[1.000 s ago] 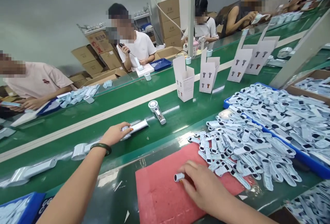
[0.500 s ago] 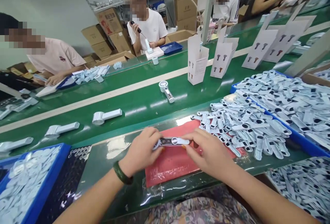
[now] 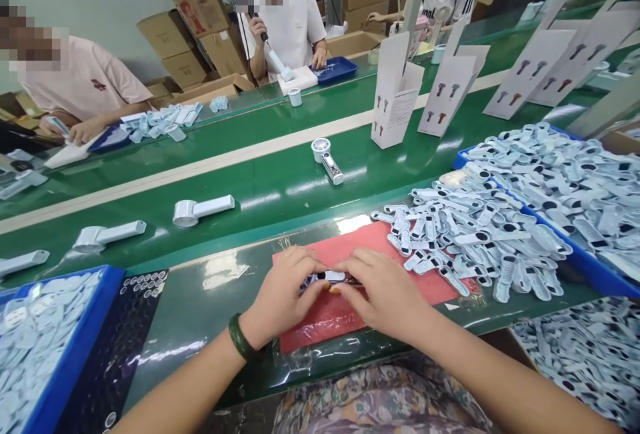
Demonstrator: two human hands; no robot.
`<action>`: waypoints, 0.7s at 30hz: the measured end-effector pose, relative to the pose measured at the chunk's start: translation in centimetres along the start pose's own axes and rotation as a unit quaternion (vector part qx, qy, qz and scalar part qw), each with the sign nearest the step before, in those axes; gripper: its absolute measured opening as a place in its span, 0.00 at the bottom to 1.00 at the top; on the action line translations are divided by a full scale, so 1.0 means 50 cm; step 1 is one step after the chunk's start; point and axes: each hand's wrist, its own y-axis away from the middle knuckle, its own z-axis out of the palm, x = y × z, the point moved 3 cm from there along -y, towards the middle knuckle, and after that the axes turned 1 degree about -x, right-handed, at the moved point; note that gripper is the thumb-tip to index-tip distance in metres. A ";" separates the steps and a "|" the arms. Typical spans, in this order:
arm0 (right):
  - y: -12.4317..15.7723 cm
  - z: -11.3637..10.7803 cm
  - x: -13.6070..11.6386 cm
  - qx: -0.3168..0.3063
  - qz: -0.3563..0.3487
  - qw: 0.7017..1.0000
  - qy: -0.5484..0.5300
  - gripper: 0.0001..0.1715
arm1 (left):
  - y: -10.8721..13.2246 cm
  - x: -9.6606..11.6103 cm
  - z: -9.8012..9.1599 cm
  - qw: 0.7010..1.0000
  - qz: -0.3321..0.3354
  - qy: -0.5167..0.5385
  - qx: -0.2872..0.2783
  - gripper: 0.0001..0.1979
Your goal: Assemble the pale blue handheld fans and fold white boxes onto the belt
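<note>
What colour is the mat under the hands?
Pinkish red. The mat shows clearly in the head view.

Both hands meet palm-down, left hand (image 3: 280, 295) and right hand (image 3: 383, 291), fingertips pinched together.

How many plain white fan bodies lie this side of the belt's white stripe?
3: near fan body, middle fan body, far-left fan body at the edge; more may be hidden.

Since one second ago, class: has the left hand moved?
Yes: the left hand came off the green conveyor back to the red mat, gripping the small part.
</note>
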 end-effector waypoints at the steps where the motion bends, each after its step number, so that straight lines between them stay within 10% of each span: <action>1: -0.001 0.001 0.005 0.003 0.007 1.000 -0.019 0.07 | 0.000 -0.001 0.003 1.000 -0.003 -0.001 0.002 0.05; 7: 0.001 0.020 0.041 -0.015 0.038 0.977 -0.209 0.06 | 0.004 0.009 0.006 1.000 0.010 -0.015 0.014 0.03; 12: 0.021 0.013 0.033 -0.108 0.035 0.986 -0.124 0.27 | 0.036 0.043 0.010 0.999 -0.018 -0.046 -0.001 0.07; 21: 0.025 0.025 0.022 -0.105 0.018 0.988 -0.110 0.20 | 0.065 0.065 0.053 0.991 -0.069 -0.098 0.056 0.11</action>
